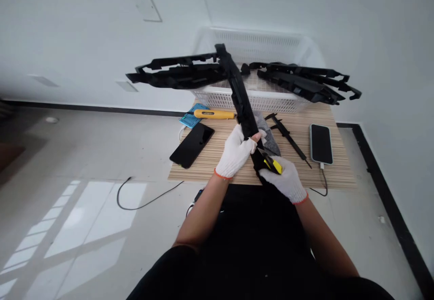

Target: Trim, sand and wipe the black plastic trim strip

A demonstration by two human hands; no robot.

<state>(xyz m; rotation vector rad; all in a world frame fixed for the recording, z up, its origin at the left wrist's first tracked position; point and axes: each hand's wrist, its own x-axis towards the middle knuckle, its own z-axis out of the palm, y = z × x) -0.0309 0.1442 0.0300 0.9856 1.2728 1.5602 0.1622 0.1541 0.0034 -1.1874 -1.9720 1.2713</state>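
Observation:
A long black plastic trim piece point(240, 96) slants from the basket side down toward my body. My left hand point(235, 153), in a white knit glove with a bare thumb tip showing, is closed around its lower part. In my gloved right hand point(286, 178) is a yellow and black utility knife point(273, 164), its blade pointing up-left at the trim piece's edge, close to my left thumb. The right fingers also lie near the piece's lower end. Under the piece, a grey cloth point(269, 137) rests on the table.
Behind stands a white basket point(285, 95) with black plastic parts point(305, 80) jutting over both sides. On the striped table point(217, 173) lie a black phone point(192, 145), a yellow-handled tool point(214, 114), a blue item point(190, 120), black calipers point(288, 137) and a cabled phone point(321, 144).

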